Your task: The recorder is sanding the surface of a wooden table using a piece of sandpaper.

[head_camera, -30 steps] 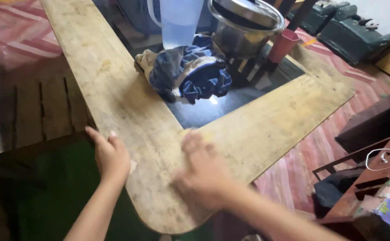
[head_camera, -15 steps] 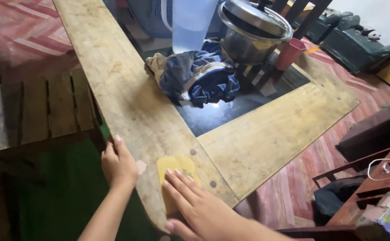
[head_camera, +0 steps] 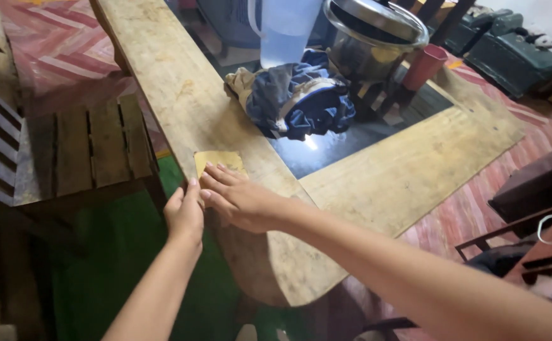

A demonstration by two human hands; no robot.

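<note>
My right hand (head_camera: 241, 199) lies flat, fingers spread, on a yellow sheet of sandpaper (head_camera: 216, 161), pressing it against the bare wooden table frame (head_camera: 168, 88) near the frame's left edge. My left hand (head_camera: 185, 215) rests on that same edge just beside the right hand, fingers together, gripping the wood. The frame surrounds a dark glass top (head_camera: 345, 142).
A bundled blue and beige cloth (head_camera: 295, 101) lies on the glass, with a clear plastic jug (head_camera: 285, 28), a lidded steel pot (head_camera: 373, 35) and a red cup (head_camera: 424, 66) behind it. A slatted wooden chair (head_camera: 80, 148) stands close on the left. Green floor below.
My right hand has slid the sandpaper away from me along the frame's left edge. My left hand has followed along the edge, and the view has shifted.
</note>
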